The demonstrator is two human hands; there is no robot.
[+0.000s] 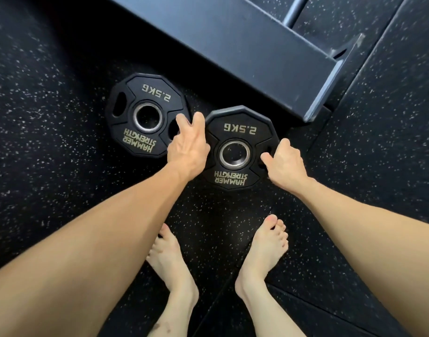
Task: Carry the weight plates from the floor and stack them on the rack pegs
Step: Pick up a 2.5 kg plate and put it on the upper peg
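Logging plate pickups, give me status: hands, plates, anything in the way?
Left hand and right hand gripping opposite edges of the near 2.5 kg plate. Second plate flat on floor, untouched. Rack base just beyond; bare feet close below.

Bare forearms, no sleeves, bare feet (259, 254), pink-painted big toenail (271, 218)

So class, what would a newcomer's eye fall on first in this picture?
Two black 2.5KG plates lie flat on the speckled floor: the left plate and the right plate. The left hand reaches between them, while the right hand grips the right plate's edge. Bare feet stand below.
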